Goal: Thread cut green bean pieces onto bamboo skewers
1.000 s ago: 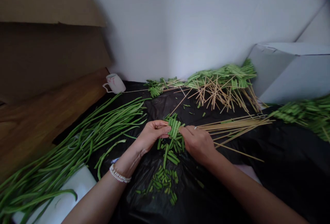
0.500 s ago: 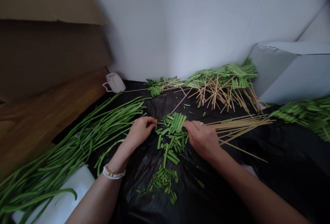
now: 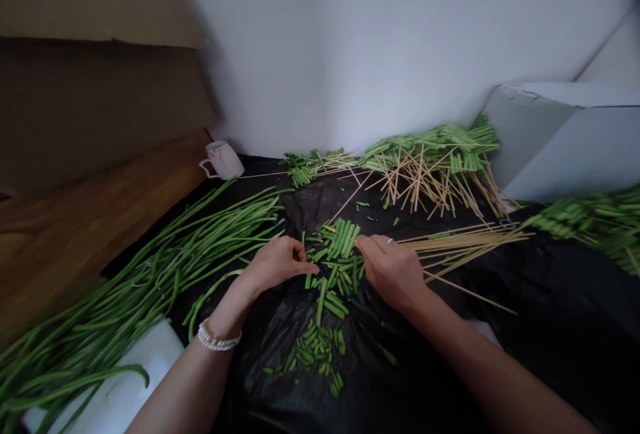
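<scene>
Cut green bean pieces (image 3: 340,281) lie in a loose heap between my hands. My left hand (image 3: 280,262), with a white beaded bracelet on the wrist, is bent into a pinch at the left side of this heap. Its thumb tip touches or hovers over the pieces; what the fingertips hold, if anything, is hidden. My right hand (image 3: 393,267), wearing a ring, is closed at the right end of a neat row of bean pieces threaded on a skewer (image 3: 344,237). The skewer's pale tip shows at the row's left end.
Long uncut beans (image 3: 200,247) spread across the left over a white board (image 3: 145,381). Bare skewers (image 3: 465,244) lie right of my right hand. Filled skewers (image 3: 430,144) pile up at the back, near a mug (image 3: 223,161) and a white box (image 3: 545,134). Black plastic sheeting (image 3: 420,381) lies underneath.
My left hand has come down and slightly nearer to me, from beside the threaded row to the loose pieces below it. The right hand and the row are almost unmoved.
</scene>
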Motion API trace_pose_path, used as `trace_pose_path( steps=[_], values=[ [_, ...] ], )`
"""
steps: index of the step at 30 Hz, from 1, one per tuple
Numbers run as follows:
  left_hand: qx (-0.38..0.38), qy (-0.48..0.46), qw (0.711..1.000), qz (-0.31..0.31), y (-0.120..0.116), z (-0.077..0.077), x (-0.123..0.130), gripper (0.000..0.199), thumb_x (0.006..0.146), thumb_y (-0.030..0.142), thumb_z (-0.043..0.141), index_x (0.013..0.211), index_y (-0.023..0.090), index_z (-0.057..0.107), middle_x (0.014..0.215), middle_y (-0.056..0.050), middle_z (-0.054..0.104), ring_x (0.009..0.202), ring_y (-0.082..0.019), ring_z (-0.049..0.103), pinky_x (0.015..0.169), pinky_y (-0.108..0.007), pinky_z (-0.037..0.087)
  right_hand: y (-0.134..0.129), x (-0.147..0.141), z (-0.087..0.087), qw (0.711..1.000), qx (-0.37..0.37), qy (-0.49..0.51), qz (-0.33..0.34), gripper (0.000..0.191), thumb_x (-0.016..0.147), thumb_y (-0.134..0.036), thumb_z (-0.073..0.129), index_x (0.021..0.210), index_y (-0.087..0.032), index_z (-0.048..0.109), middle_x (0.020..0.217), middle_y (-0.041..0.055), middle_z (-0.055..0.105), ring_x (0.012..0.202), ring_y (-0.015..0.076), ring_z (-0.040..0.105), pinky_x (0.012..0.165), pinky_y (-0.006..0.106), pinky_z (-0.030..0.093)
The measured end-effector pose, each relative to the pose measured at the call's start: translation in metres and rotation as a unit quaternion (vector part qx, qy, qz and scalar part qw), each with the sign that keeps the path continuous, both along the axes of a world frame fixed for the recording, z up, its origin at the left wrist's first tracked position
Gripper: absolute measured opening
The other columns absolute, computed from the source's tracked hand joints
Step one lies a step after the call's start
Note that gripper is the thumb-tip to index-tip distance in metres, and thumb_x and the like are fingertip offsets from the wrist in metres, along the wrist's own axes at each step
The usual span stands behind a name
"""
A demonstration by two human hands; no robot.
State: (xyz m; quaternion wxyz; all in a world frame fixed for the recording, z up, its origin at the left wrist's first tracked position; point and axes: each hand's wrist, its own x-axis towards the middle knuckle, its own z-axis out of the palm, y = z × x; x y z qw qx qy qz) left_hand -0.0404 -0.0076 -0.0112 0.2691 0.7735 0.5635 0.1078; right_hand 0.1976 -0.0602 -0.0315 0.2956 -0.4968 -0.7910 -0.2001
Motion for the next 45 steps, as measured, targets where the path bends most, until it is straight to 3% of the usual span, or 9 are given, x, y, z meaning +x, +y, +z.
trace_pose_path(
  steps=[3,7,13,16,19,22,25,37,45],
  values=[
    [-0.038,0.03,0.999,-0.022,-0.001,0.0,0.0,0.035,0.059,0.054,0.071,0.064,0.019,0.068,0.058,0.001,0.061,0.054,-0.014,0.05,0.051,-0.025,0.027,0.0,0.0,0.0,1.0,0.007,0.002,0.002,0.02,0.09,-0.015,0.046,0.086,-0.018,0.065,0.068,0.0003,0.057,0.065,0.0142,0.047,0.059,0.028,0.027],
    [-0.059,-0.009,0.997,-0.051,-0.002,0.0,-0.002,0.028,0.064,0.045,0.068,0.067,0.018,0.068,0.06,0.001,0.061,0.056,-0.013,0.05,0.051,-0.024,0.03,0.0,-0.001,0.0,1.0,0.002,0.001,0.003,0.019,0.089,-0.015,0.047,0.087,-0.018,0.066,0.068,0.0004,0.057,0.064,0.0142,0.047,0.059,0.028,0.028],
    [-0.057,-0.193,0.979,-0.009,-0.001,0.01,0.002,0.026,0.071,0.04,0.068,0.073,0.015,0.065,0.067,0.0,0.062,0.06,-0.012,0.052,0.057,-0.023,0.038,0.0,-0.001,0.001,1.0,0.003,0.007,0.008,0.021,0.09,-0.015,0.045,0.086,-0.017,0.066,0.068,0.0005,0.057,0.064,0.0135,0.047,0.06,0.028,0.027],
    [-0.074,-0.327,0.94,0.062,0.001,0.011,0.009,0.026,0.07,0.038,0.072,0.075,0.014,0.064,0.067,-0.001,0.065,0.062,-0.011,0.056,0.061,-0.022,0.042,-0.001,-0.002,0.001,1.0,0.011,0.014,0.009,0.022,0.09,-0.015,0.044,0.086,-0.018,0.066,0.067,0.0002,0.057,0.064,0.0135,0.046,0.06,0.028,0.027],
    [-0.16,-0.455,0.868,0.119,0.002,0.005,0.014,0.031,0.065,0.034,0.079,0.085,0.014,0.066,0.077,-0.004,0.07,0.071,-0.012,0.063,0.068,-0.023,0.047,-0.001,-0.003,0.002,1.0,0.011,0.014,0.013,0.022,0.09,-0.014,0.044,0.087,-0.018,0.066,0.068,0.0001,0.057,0.064,0.0136,0.046,0.06,0.028,0.028],
    [-0.224,-0.528,0.808,0.137,0.001,0.001,0.016,0.034,0.062,0.026,0.083,0.09,0.013,0.069,0.087,-0.008,0.073,0.08,-0.014,0.067,0.072,-0.023,0.05,-0.002,-0.003,0.002,1.0,0.007,0.013,0.025,0.022,0.09,-0.013,0.044,0.089,-0.017,0.066,0.068,0.0003,0.057,0.065,0.014,0.047,0.06,0.029,0.028],
    [-0.241,-0.56,0.78,0.139,0.0,0.0,0.018,0.032,0.062,0.021,0.083,0.09,0.011,0.071,0.089,-0.009,0.073,0.08,-0.014,0.067,0.071,-0.021,0.051,-0.002,-0.004,0.002,0.999,0.004,0.016,0.037,0.022,0.09,-0.014,0.044,0.091,-0.017,0.066,0.069,0.0004,0.057,0.065,0.0145,0.047,0.06,0.029,0.029],
    [-0.225,-0.579,0.763,0.18,0.001,-0.001,0.02,0.036,0.055,0.019,0.087,0.087,0.013,0.071,0.08,-0.008,0.073,0.073,-0.014,0.068,0.066,-0.022,0.054,-0.003,-0.004,0.001,0.999,-0.007,0.006,0.043,0.021,0.088,-0.012,0.045,0.088,-0.017,0.065,0.069,0.0006,0.057,0.067,0.0145,0.047,0.06,0.029,0.028],
    [-0.19,-0.574,0.776,0.178,0.001,-0.002,0.02,0.032,0.053,0.02,0.087,0.082,0.014,0.073,0.075,-0.005,0.073,0.071,-0.012,0.067,0.066,-0.02,0.052,-0.004,-0.004,0.002,0.999,-0.013,0.001,0.04,0.021,0.089,-0.011,0.044,0.089,-0.017,0.065,0.069,0.0003,0.056,0.066,0.0144,0.046,0.059,0.03,0.027]
  ],
)
